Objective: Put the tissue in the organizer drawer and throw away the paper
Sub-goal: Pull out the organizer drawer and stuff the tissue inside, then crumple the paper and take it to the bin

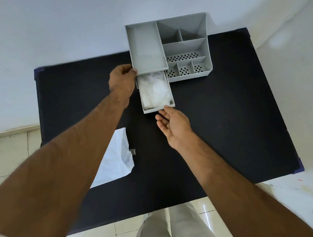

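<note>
Your left hand (122, 79) grips the organizer's (185, 38) near-left corner. Your right hand (172, 125), palm up, fingers loose, touches the open drawer (158, 109) holding the tissue (154, 91).

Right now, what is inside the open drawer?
The drawer holds white crumpled tissue, filling most of it. The drawer's floor under the tissue is covered, and its back part is hidden under the organizer.

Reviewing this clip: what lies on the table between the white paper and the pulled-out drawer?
In the head view, only bare black table separates the white paper from the open drawer; the left forearm crosses above that stretch.
</note>
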